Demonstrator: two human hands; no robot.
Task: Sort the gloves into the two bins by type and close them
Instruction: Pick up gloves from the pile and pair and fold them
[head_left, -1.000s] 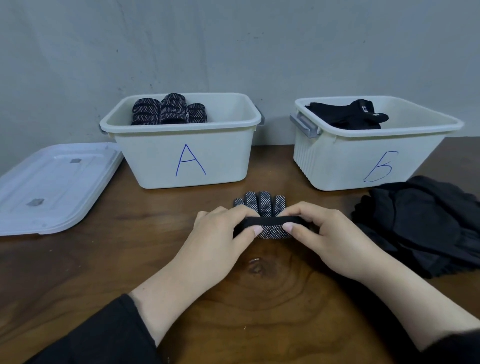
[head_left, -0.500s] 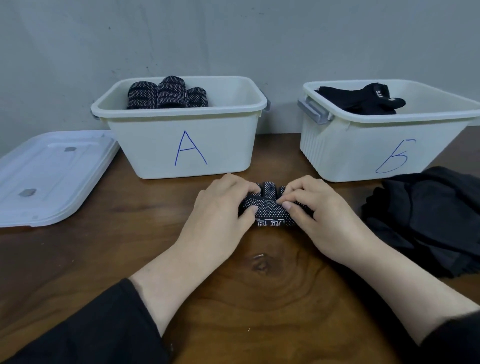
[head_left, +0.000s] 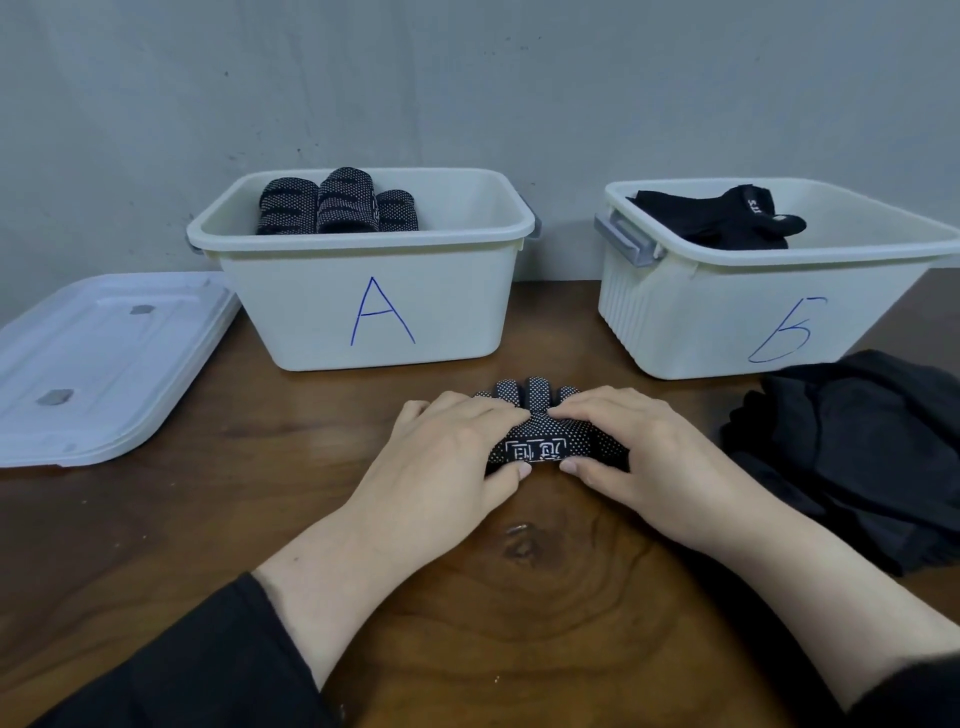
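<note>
Far left of the grip, a flat white plastic lid (head_left: 98, 364) lies on the dark, grain-swirled wooden desk (head_left: 249, 519). Beyond the grip and slightly left stands smooth white bin A (head_left: 363, 291), open, with rolled dotted gloves (head_left: 337, 205) standing inside. At the centre, the left hand (head_left: 441, 457) and right hand (head_left: 639, 457) both hold a black knit glove with white grip dots (head_left: 540, 436); it lies on the desk, its cuff end rolled into a thick bundle, thumbs beneath the near edge, fingers curled over the top, its stubby fingertips poking out behind. Beyond and right, ribbed bin B (head_left: 727, 312) holds plain black gloves (head_left: 727, 221). Right of the grip sits a soft black fabric pile (head_left: 852, 447).
</note>
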